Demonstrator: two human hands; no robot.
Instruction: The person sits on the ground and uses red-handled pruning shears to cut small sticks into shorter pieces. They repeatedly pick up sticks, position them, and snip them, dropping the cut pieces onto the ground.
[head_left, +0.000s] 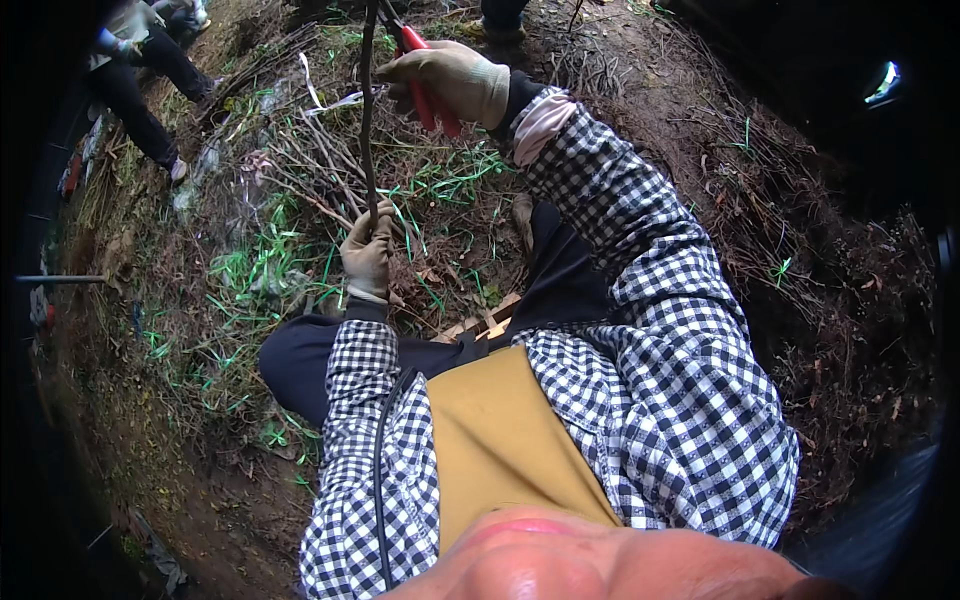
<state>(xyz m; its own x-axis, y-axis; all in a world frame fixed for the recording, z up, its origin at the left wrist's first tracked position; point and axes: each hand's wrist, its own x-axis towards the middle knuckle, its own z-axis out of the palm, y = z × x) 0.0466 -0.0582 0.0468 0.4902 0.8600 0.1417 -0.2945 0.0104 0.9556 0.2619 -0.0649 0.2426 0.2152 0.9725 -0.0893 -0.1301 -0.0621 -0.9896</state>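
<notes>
My left hand (369, 253), in a tan work glove, grips the lower end of a dark woody branch (367, 112). The branch stands nearly straight up the view and runs out of its top edge. In my gloved right hand (454, 81) is a pair of red-handled pruning shears (417, 39). Their blades point up beside the branch near the top edge. Whether the blades touch the branch, I cannot tell. Just beyond my left hand a loose bundle of cut twigs (322, 161) lies on the ground.
Green plastic strips (259, 259) litter the ground with a white ribbon (311, 82). Stick piles lie at the top (589, 71) and right (757, 157). At upper left stands a person in dark trousers (142, 97); another person's shoe (495, 31) shows at the top.
</notes>
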